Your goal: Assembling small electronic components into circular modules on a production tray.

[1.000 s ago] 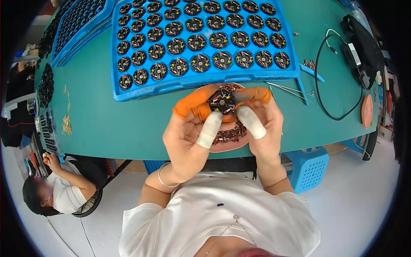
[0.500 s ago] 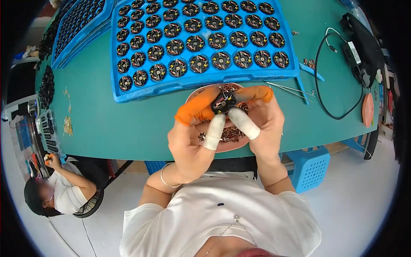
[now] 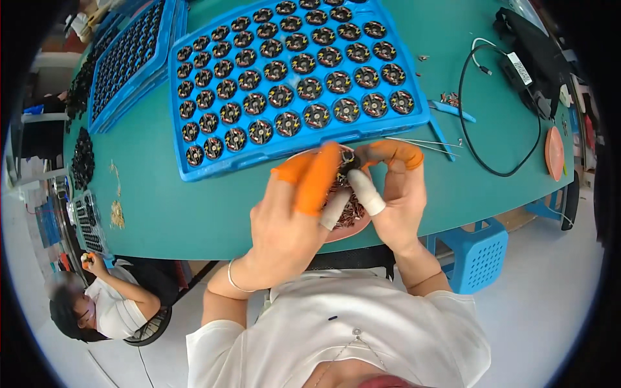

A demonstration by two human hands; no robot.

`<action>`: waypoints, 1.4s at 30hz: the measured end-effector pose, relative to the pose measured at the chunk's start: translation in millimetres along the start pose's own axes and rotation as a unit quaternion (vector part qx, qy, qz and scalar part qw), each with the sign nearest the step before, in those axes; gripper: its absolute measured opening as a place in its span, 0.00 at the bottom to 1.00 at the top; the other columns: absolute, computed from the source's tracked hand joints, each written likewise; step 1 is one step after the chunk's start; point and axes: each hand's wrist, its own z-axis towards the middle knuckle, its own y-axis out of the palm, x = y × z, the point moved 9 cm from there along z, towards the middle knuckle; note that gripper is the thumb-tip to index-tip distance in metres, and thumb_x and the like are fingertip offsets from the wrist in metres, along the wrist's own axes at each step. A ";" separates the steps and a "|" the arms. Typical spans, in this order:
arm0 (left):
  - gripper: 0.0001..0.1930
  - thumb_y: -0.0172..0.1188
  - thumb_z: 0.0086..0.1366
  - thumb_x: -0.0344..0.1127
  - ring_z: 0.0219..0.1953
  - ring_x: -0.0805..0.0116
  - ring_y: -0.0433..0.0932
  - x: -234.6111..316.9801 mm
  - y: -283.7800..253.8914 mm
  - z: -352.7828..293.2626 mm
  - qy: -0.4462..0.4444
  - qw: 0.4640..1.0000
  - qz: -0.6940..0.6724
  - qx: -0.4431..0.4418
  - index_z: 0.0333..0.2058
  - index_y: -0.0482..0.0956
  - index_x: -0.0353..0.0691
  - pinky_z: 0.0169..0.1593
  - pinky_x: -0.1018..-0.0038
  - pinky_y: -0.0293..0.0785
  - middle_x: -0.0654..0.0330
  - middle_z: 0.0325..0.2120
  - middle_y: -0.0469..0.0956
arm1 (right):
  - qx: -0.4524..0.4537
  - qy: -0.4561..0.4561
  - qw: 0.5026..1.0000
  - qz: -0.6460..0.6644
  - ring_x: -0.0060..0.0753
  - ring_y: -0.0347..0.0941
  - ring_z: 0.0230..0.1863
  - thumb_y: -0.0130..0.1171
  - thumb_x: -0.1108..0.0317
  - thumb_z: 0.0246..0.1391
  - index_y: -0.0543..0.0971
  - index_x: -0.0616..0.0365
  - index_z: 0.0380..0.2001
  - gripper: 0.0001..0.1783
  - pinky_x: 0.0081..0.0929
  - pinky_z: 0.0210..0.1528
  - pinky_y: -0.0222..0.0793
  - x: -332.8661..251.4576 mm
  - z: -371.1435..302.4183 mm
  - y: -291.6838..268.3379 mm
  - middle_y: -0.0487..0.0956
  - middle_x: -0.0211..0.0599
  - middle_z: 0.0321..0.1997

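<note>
My right hand pinches a small round black part between the white-capped thumb and an orange-capped finger. Only a little of that part shows, because the fingers cover it. Beside it, my left hand is off the part. Its orange-capped fingers stretch forward, blurred, and its white-capped thumb points down apart from them. Under both hands lies a pink dish holding many small copper-coloured metal pieces.
A large blue tray filled with round black parts lies beyond my hands. Stacked blue trays stand left. Thin rods, blue-handled pliers and a black cable lie right. A co-worker sits at left.
My left hand has come away from the round black part, its orange-capped fingers lifting and straightening. My right hand keeps the part. The whole view has turned slightly.
</note>
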 end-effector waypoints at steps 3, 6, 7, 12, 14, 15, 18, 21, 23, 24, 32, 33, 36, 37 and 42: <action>0.24 0.64 0.49 0.30 0.32 0.60 0.75 19.5 -0.5 9.3 0.150 0.985 0.085 0.020 0.48 0.76 0.32 0.24 0.76 0.73 0.52 0.34 0.73 | -0.012 -0.031 0.999 -0.030 0.31 0.71 0.42 0.60 0.85 0.45 0.66 0.63 0.47 0.24 0.28 0.48 0.65 -8.4 1.0 -2.6 0.74 0.41 0.41; 0.24 0.65 0.49 0.30 0.30 0.62 0.75 24.3 3.5 23.4 0.203 0.970 0.133 0.011 0.47 0.76 0.33 0.24 0.76 0.72 0.53 0.33 0.73 | 0.019 -0.029 0.999 -0.034 0.28 0.74 0.41 0.62 0.75 0.51 0.67 0.63 0.48 0.22 0.26 0.48 0.66 -8.8 4.5 -15.1 0.76 0.39 0.40; 0.23 0.66 0.49 0.30 0.29 0.62 0.75 22.6 2.0 33.7 0.196 0.974 0.110 0.007 0.46 0.76 0.33 0.24 0.75 0.72 0.54 0.32 0.73 | 0.021 -0.033 0.999 -0.032 0.28 0.74 0.41 0.62 0.75 0.51 0.67 0.63 0.48 0.22 0.26 0.48 0.66 -9.8 6.1 -18.7 0.76 0.39 0.40; 0.19 0.64 0.52 0.29 0.34 0.61 0.78 -16.9 -2.4 148.7 0.117 0.992 -0.051 0.017 0.45 0.76 0.41 0.34 0.72 0.76 0.54 0.35 0.76 | -0.042 -0.009 0.995 -0.093 0.30 0.71 0.43 0.58 0.70 0.54 0.66 0.61 0.51 0.21 0.29 0.49 0.65 1.8 0.7 -18.9 0.75 0.42 0.45; 0.20 0.63 0.52 0.30 0.38 0.56 0.78 -39.6 23.8 193.5 0.133 0.990 -0.009 -0.038 0.47 0.76 0.39 0.44 0.65 0.75 0.51 0.36 0.78 | -0.100 0.025 0.990 -0.091 0.29 0.72 0.42 0.60 0.67 0.54 0.67 0.60 0.51 0.23 0.28 0.48 0.66 -1.5 -4.5 0.9 0.78 0.36 0.41; 0.20 0.62 0.51 0.30 0.40 0.53 0.78 -44.0 40.1 212.8 0.137 0.989 0.027 -0.056 0.46 0.76 0.39 0.46 0.62 0.73 0.51 0.37 0.78 | -0.130 0.012 0.984 -0.121 0.31 0.73 0.41 0.61 0.67 0.54 0.68 0.59 0.51 0.23 0.29 0.47 0.67 -1.2 -8.5 7.5 0.79 0.36 0.39; 0.19 0.61 0.50 0.26 0.43 0.53 0.76 -47.3 82.6 243.2 0.176 0.976 0.071 -0.111 0.43 0.76 0.37 0.47 0.61 0.74 0.52 0.37 0.77 | -0.165 -0.071 0.963 -0.200 0.38 0.74 0.33 0.63 0.67 0.51 0.73 0.58 0.47 0.20 0.31 0.41 0.68 -13.2 -10.3 17.3 0.80 0.35 0.32; 0.21 0.62 0.52 0.26 0.47 0.53 0.73 -39.7 107.5 240.7 0.204 0.945 0.211 -0.142 0.47 0.75 0.40 0.50 0.63 0.73 0.52 0.41 0.74 | -0.145 -0.132 0.957 -0.216 0.37 0.73 0.30 0.63 0.68 0.50 0.73 0.58 0.47 0.20 0.31 0.38 0.67 -13.9 -13.7 14.5 0.80 0.36 0.31; 0.21 0.62 0.52 0.26 0.48 0.53 0.71 -40.6 113.6 240.6 0.198 0.945 0.217 -0.144 0.47 0.75 0.40 0.50 0.63 0.73 0.52 0.41 0.72 | -0.137 -0.138 0.956 -0.221 0.37 0.73 0.29 0.63 0.69 0.50 0.74 0.58 0.46 0.19 0.31 0.36 0.66 -15.1 -13.9 12.2 0.79 0.36 0.31; 0.20 0.61 0.51 0.25 0.49 0.53 0.70 -42.8 115.4 240.4 0.189 0.945 0.223 -0.146 0.46 0.75 0.41 0.51 0.63 0.72 0.53 0.41 0.71 | -0.137 -0.137 0.956 -0.220 0.37 0.73 0.29 0.63 0.69 0.50 0.74 0.58 0.46 0.19 0.31 0.36 0.66 -15.5 -13.6 11.7 0.79 0.36 0.31; 0.13 0.55 0.53 0.23 0.45 0.50 0.75 -52.0 111.3 250.8 0.151 0.978 0.069 -0.130 0.40 0.77 0.34 0.47 0.59 0.74 0.48 0.37 0.77 | -0.144 -0.188 0.945 -0.225 0.36 0.71 0.27 0.64 0.70 0.47 0.77 0.59 0.42 0.17 0.31 0.34 0.65 -18.5 -17.7 15.2 0.77 0.33 0.29; 0.11 0.55 0.54 0.25 0.44 0.50 0.76 -59.1 104.7 258.0 0.121 0.985 0.089 -0.088 0.38 0.77 0.34 0.45 0.59 0.75 0.48 0.35 0.78 | -0.144 -0.189 0.945 -0.225 0.36 0.71 0.27 0.64 0.70 0.47 0.77 0.59 0.42 0.17 0.31 0.34 0.65 -18.8 -18.0 14.1 0.77 0.33 0.29; 0.09 0.58 0.58 0.30 0.43 0.51 0.76 -71.6 101.5 269.1 0.099 0.981 0.164 -0.036 0.36 0.77 0.32 0.40 0.59 0.77 0.48 0.35 0.78 | -0.230 -0.202 0.898 -0.317 0.34 0.70 0.33 0.61 0.68 0.48 0.77 0.58 0.43 0.17 0.30 0.39 0.63 -14.6 -25.0 27.4 0.76 0.32 0.32; 0.10 0.59 0.58 0.31 0.43 0.50 0.76 -71.8 106.7 267.9 0.119 0.966 0.228 -0.032 0.36 0.77 0.32 0.41 0.59 0.77 0.47 0.35 0.77 | -0.250 -0.200 0.872 -0.371 0.34 0.68 0.36 0.59 0.68 0.47 0.77 0.57 0.43 0.17 0.30 0.41 0.61 -12.1 -26.3 31.8 0.75 0.33 0.35; 0.09 0.62 0.51 0.28 0.43 0.48 0.74 -50.0 128.4 259.3 0.244 0.895 0.374 -0.027 0.32 0.79 0.30 0.44 0.59 0.76 0.45 0.35 0.76 | -0.304 -0.185 0.808 -0.470 0.33 0.65 0.42 0.55 0.70 0.44 0.77 0.57 0.42 0.18 0.31 0.46 0.58 -1.0 -36.0 39.6 0.72 0.34 0.41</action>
